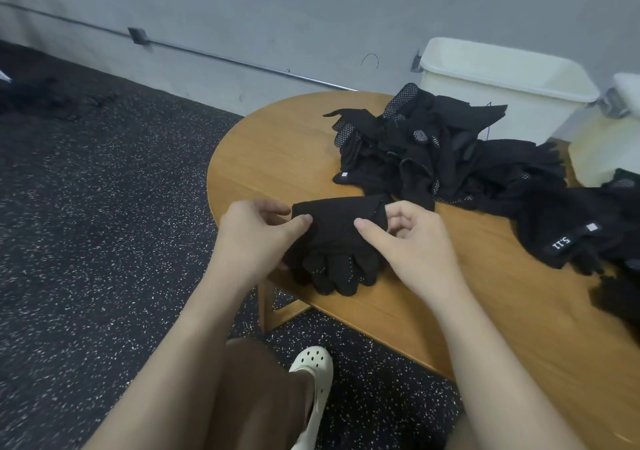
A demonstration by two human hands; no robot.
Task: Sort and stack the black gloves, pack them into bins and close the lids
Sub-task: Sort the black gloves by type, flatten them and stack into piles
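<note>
Wooden table (277,144), white clog (313,363)

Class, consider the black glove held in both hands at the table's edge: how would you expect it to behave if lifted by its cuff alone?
The black glove would probably flop, since its fingers already droop over the table edge. It likely weighs little, as the left hand and right hand hold it by pinches. Its dotted fingertips suggest some grip.

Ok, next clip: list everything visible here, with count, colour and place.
Round wooden table: one, tan, centre-right.
Black fabric gloves in hand: a small stack, count unclear, at the table's near edge.
Loose heap of black gloves: many, at the table's far side.
Second pile of black gloves: several, at the right edge.
White plastic bins: at least two, against the wall.
Cream clog shoe: one, on the floor.
Left hand: pinches the stack.
Right hand: pinches the stack.
</note>
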